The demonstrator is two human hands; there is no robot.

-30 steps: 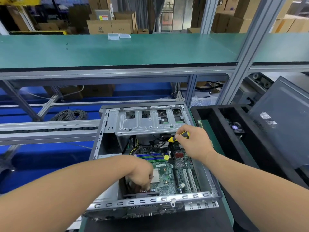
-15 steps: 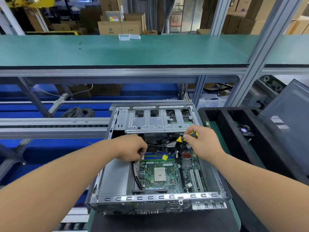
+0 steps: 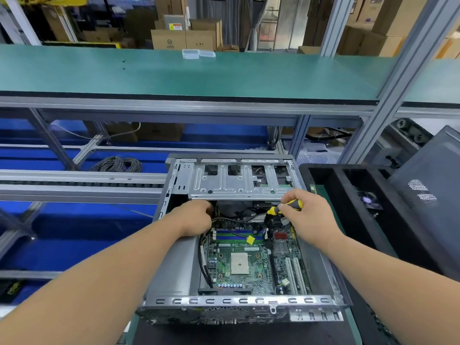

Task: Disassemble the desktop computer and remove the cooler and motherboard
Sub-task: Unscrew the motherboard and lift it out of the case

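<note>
The open desktop case [image 3: 174,265] lies in front of me with its green motherboard [image 3: 258,270] inside. The CPU socket [image 3: 240,263] is bare, with no cooler on it. My left hand [image 3: 196,217] reaches into the far left corner of the board, under the edge of the silver drive cage [image 3: 239,185]. Its fingers are curled next to grey cables [image 3: 236,219], and their tips are hidden. My right hand [image 3: 308,215] grips a yellow-and-black screwdriver [image 3: 290,206] over the board's far right corner. The screwdriver's shaft points left and down among the cables.
A black compartment tray [image 3: 331,195] stands right of the case and holds a cooler fan [image 3: 368,200]. A dark grey side panel [image 3: 433,185] leans at the far right. Beyond the case are a conveyor rail [image 3: 82,185], a cable coil [image 3: 119,164] and a green shelf [image 3: 199,73].
My left hand has moved from the CPU socket area up to the far left corner under the drive cage. My right hand has kept hold of the screwdriver in about the same place.
</note>
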